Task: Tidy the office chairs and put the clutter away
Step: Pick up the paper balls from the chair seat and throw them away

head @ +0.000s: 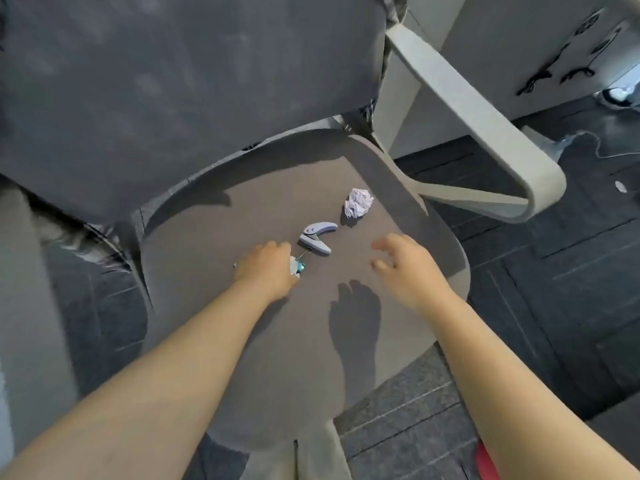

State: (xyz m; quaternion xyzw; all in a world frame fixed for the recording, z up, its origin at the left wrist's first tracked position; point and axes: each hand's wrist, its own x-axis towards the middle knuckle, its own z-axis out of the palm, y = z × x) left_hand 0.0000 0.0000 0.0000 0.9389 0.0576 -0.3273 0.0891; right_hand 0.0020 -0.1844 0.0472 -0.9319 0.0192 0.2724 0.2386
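I look down on a grey office chair seat (pixel 214 306). On it lie a small lilac hole punch (pixel 317 237) and a crumpled ball of pale paper (pixel 358 202) further back right. My left hand (pixel 266 268) rests on the seat, fingers closed over small items; a teal binder clip (pixel 300 266) with a wire handle and something white peek out at its fingertips. My right hand (pixel 405 265) hovers above the seat to the right of the punch, fingers spread and curled, holding nothing.
The chair's dark mesh backrest (pixel 173 98) fills the upper left. A pale grey armrest (pixel 485 133) loops at the right. Dark carpet tiles (pixel 571 289) surround the chair. A white desk panel with cables (pixel 554 57) stands at the upper right.
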